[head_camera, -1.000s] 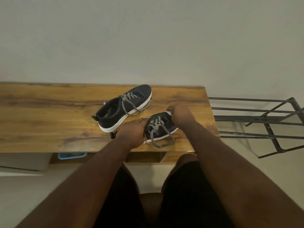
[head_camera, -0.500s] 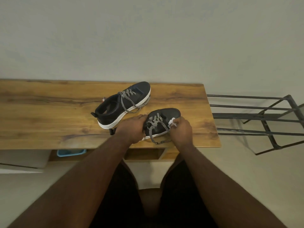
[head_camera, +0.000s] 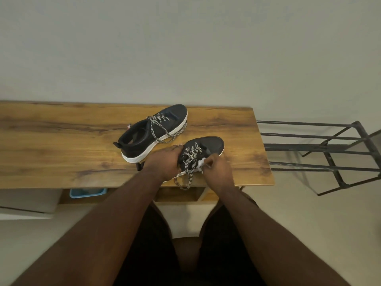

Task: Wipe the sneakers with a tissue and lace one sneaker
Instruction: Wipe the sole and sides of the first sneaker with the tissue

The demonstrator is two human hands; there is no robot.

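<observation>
Both hands work the near sneaker (head_camera: 208, 144) at the wooden table's (head_camera: 61, 141) front edge: left hand (head_camera: 165, 162) gripping its heel, right hand (head_camera: 218, 169), back from the toe, now pinching the tissue (head_camera: 201, 163) against its side, so wiping continues.

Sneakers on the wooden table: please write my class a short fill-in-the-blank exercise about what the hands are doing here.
1. The right hand pinches a white ____ against the near sneaker.
2. The left hand grips the ____ sneaker.
3. The far sneaker rests on the wooden ____.
4. Both sneakers have black-and-white ____.

Missing words: tissue; near; table; laces
</observation>
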